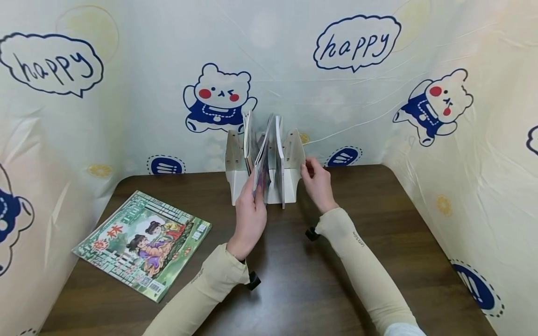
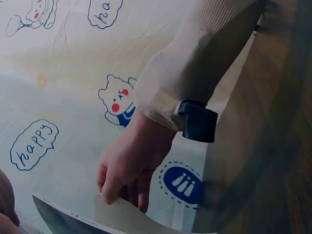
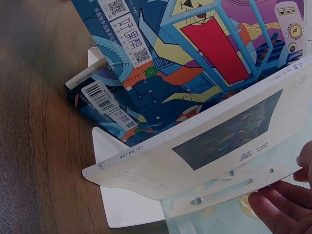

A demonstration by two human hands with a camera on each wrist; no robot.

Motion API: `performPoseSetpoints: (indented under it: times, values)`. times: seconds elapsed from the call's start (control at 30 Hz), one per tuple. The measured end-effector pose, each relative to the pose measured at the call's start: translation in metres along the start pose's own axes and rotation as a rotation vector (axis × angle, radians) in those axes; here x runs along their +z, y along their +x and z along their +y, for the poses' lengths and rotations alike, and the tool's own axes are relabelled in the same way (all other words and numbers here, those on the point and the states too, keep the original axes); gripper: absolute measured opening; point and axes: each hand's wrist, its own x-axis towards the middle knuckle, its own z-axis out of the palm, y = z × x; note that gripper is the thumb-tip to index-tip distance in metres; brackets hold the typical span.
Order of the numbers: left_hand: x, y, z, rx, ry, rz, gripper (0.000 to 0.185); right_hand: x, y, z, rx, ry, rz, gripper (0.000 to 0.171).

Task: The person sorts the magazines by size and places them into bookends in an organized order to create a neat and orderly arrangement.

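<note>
Step in hand: a person is slotting a magazine point(image 1: 264, 158) into a white book rack point(image 1: 294, 161); by my judgement the magazine is only partly seated, leaning against its neighbours.
Left hand point(image 1: 251, 212): fingers are curling round the magazine's lower edge, gripping it just in front of the rack.
Right hand point(image 1: 317, 179): fingertips are pinching the rack's right end panel, steadying it.
Rack position: standing at the middle of the table's far edge, close to the backdrop.
Rack contents: a white book point(image 3: 214, 141) is lying against a bright blue-covered magazine point(image 3: 195, 53) in the right wrist view; another thin book point(image 1: 248, 137) is standing in the left slot.
Next move, as I judge it: pushing the magazine fully down and upright while the rack stays held, so the neighbours are not tipping.
Table point(image 1: 378, 242): dark brown wood grain.
Near the table's left edge: a green comic magazine point(image 1: 143, 242) is lying flat, well apart from the rack.
Room: a cream plastic sheet point(image 1: 126, 70) printed with bears and "happy" bubbles is hanging round three sides.
</note>
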Motion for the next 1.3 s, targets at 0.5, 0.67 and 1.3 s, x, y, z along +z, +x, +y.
performPoseSetpoints:
  times: [0.5,0.67,1.3]
  values:
    - [0.018,0.009,-0.005,-0.002,-0.039,0.041,0.051,0.001,-0.001,0.000,0.011,0.000,0.004,0.028]
    - [0.027,0.014,-0.012,0.017,-0.037,0.067,0.056,0.001,0.000,-0.001,0.007,-0.001,0.004,0.028]
    - [0.061,0.024,-0.045,0.030,0.010,0.127,0.059,0.002,-0.001,0.001,0.010,0.009,0.017,0.030]
